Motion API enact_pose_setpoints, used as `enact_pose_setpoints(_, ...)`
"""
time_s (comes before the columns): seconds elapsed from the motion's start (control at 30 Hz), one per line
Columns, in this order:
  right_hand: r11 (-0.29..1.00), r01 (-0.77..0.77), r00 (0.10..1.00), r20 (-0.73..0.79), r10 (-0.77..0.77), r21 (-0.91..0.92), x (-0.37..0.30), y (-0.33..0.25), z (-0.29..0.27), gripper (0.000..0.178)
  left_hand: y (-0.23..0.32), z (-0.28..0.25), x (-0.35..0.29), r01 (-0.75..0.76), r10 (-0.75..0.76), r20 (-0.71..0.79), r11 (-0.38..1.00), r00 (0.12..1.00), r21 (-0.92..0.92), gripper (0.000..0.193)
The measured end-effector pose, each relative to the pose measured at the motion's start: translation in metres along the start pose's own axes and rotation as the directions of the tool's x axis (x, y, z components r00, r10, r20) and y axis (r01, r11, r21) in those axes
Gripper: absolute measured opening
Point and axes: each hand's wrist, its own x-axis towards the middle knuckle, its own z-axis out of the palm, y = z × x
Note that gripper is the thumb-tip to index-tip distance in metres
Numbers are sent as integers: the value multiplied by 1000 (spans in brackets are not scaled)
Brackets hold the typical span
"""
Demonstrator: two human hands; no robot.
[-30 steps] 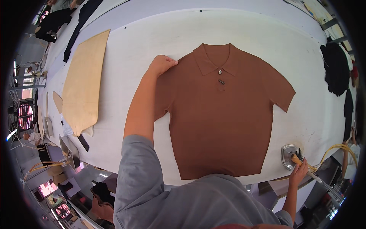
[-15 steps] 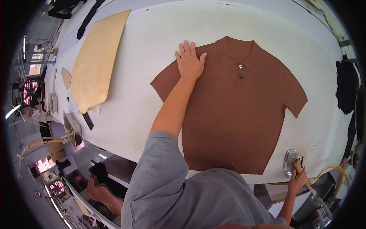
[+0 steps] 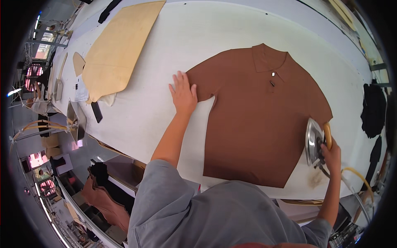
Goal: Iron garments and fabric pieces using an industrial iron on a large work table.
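Observation:
A brown short-sleeved polo shirt (image 3: 256, 120) lies spread flat on the white table, its collar away from me. My left hand (image 3: 183, 94) rests with fingers outstretched at the end of the left sleeve, partly on the table. On the right, my right hand (image 3: 332, 155) grips a steam iron (image 3: 313, 140) by its wooden handle. The iron is tilted on edge beside the shirt's right side, below the right sleeve. Whether it touches the cloth I cannot tell.
A pale wooden board (image 3: 120, 49) lies at the left of the white table (image 3: 206, 25), near a dark phone (image 3: 96, 112). A hose (image 3: 356, 175) trails at the right. Black cloth (image 3: 373, 110) hangs by the right edge. Brown and black garments (image 3: 105, 202) fill a bin lower left.
My right hand has lifted the iron from the near right corner of the table up to the shirt's right side. My left hand has slid from the shoulder to the left sleeve end.

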Motion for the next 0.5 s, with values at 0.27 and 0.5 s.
enact_pose_setpoints(0.27,926,367,924,84,-374,90,113,-231,58,57,13,-49,-62,-289,293,93,956,952,-59,63)
enact_pose_setpoints(0.5,654,660,734,128,-667,-370,95,-399,193,63,-2,-59,-94,-90,113,72,958,991,-272,55)
